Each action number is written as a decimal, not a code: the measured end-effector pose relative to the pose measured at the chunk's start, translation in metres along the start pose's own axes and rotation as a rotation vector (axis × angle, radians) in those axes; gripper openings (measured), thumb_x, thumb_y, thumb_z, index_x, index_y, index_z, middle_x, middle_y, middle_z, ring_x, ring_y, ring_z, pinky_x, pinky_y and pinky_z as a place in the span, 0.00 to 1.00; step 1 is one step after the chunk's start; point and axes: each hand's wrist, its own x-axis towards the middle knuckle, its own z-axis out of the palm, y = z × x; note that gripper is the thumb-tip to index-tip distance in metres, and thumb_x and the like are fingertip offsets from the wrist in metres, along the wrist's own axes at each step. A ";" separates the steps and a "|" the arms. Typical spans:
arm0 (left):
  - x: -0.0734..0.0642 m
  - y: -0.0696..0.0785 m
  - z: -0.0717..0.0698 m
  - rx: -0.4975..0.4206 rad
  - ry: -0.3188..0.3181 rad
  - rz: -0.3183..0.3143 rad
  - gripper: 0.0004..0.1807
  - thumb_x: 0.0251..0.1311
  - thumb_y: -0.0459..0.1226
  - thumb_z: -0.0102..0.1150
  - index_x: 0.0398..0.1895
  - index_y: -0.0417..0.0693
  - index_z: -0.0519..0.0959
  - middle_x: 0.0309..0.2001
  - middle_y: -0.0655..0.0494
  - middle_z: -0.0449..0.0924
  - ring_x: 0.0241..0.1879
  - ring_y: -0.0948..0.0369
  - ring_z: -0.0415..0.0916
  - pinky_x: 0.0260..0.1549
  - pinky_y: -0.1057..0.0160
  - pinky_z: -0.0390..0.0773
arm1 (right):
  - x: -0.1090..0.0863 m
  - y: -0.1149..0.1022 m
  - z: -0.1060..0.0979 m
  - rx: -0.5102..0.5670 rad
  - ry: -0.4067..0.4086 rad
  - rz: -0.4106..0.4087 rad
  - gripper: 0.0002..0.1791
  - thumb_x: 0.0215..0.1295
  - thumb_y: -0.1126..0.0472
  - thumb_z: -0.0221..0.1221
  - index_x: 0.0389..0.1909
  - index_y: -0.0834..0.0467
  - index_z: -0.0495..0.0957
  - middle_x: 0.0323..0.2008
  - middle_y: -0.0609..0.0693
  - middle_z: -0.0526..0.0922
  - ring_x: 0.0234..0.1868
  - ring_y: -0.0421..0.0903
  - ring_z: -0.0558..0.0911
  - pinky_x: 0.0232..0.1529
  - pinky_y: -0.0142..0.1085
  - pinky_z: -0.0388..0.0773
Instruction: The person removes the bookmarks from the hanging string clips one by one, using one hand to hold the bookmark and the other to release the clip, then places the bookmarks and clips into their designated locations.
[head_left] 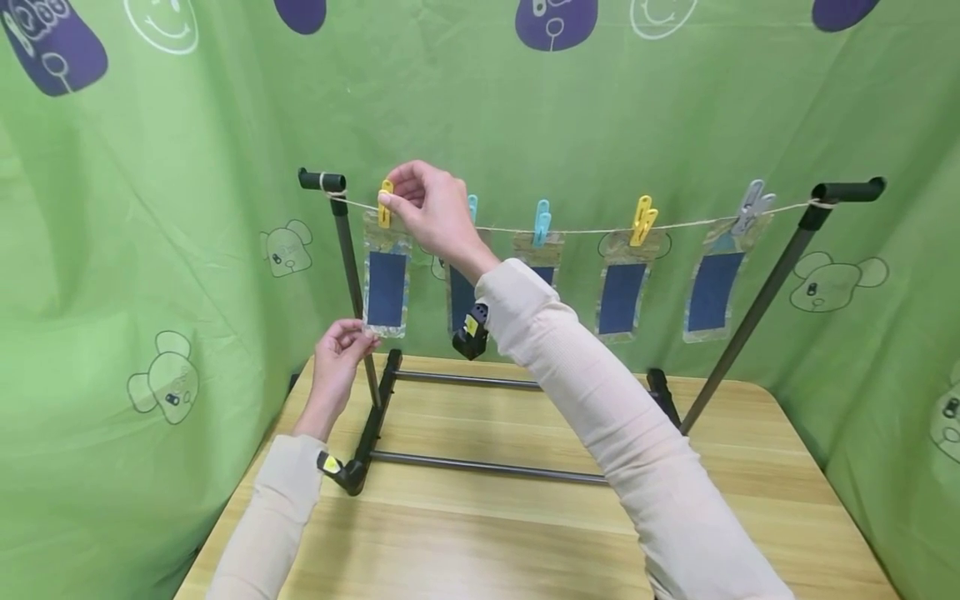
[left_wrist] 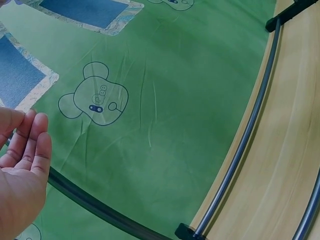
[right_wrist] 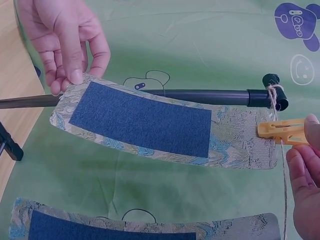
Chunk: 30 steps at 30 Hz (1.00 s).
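Note:
At the left end of a thin string (head_left: 697,222) hangs a patterned strip with a dark blue panel (head_left: 386,287). My left hand (head_left: 335,364) pinches its bottom corner between thumb and fingers, as the right wrist view shows closely. Up at the string, my right hand (head_left: 437,208) pinches a yellow clothespin (right_wrist: 282,131) between thumb and fingers. The clothespin's tip lies over the strip's top end and the string. Seen from the right wrist, the strip bows slightly between the two hands.
Several similar strips hang along the string under blue, yellow (head_left: 642,221) and grey clothespins (head_left: 750,208). A black rack (head_left: 780,308) carries the string and stands on a wooden table (head_left: 465,533). Behind hangs a green printed curtain (head_left: 465,108).

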 end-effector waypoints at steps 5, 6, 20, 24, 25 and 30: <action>-0.001 0.000 0.000 -0.005 0.001 0.004 0.09 0.62 0.21 0.54 0.43 0.36 0.72 0.31 0.56 0.80 0.32 0.62 0.81 0.46 0.62 0.81 | 0.000 -0.001 -0.001 -0.010 0.002 -0.011 0.13 0.63 0.61 0.65 0.46 0.62 0.79 0.39 0.51 0.84 0.38 0.41 0.81 0.41 0.24 0.78; -0.001 0.000 0.000 -0.004 0.002 0.004 0.09 0.62 0.21 0.54 0.44 0.36 0.72 0.31 0.56 0.80 0.32 0.62 0.81 0.46 0.62 0.81 | 0.000 -0.002 -0.001 -0.012 0.003 -0.013 0.13 0.63 0.61 0.65 0.46 0.62 0.79 0.39 0.51 0.84 0.38 0.41 0.81 0.41 0.24 0.78; -0.001 0.002 0.000 -0.005 0.007 0.013 0.09 0.62 0.21 0.55 0.43 0.36 0.72 0.31 0.55 0.80 0.32 0.62 0.81 0.46 0.61 0.82 | -0.002 -0.006 -0.004 -0.020 0.038 -0.042 0.13 0.61 0.61 0.66 0.44 0.62 0.79 0.38 0.51 0.84 0.37 0.40 0.81 0.40 0.24 0.78; -0.001 0.002 -0.001 -0.003 0.008 0.016 0.08 0.62 0.22 0.55 0.43 0.36 0.72 0.31 0.55 0.80 0.33 0.62 0.81 0.47 0.60 0.81 | -0.003 -0.007 -0.004 -0.008 0.052 -0.064 0.12 0.61 0.62 0.66 0.43 0.63 0.79 0.37 0.52 0.84 0.37 0.40 0.81 0.41 0.24 0.78; 0.000 0.002 -0.001 0.000 0.008 0.016 0.08 0.62 0.22 0.55 0.43 0.37 0.72 0.32 0.56 0.80 0.33 0.62 0.81 0.48 0.59 0.81 | -0.003 -0.007 -0.004 -0.003 0.056 -0.067 0.12 0.61 0.62 0.66 0.43 0.63 0.79 0.37 0.52 0.84 0.37 0.40 0.81 0.41 0.24 0.78; 0.000 0.001 -0.002 0.001 0.005 0.018 0.08 0.62 0.22 0.55 0.43 0.37 0.72 0.32 0.55 0.80 0.33 0.62 0.81 0.49 0.58 0.81 | -0.004 -0.006 -0.005 0.028 0.078 -0.070 0.12 0.61 0.62 0.66 0.43 0.63 0.79 0.36 0.52 0.84 0.37 0.40 0.81 0.41 0.24 0.78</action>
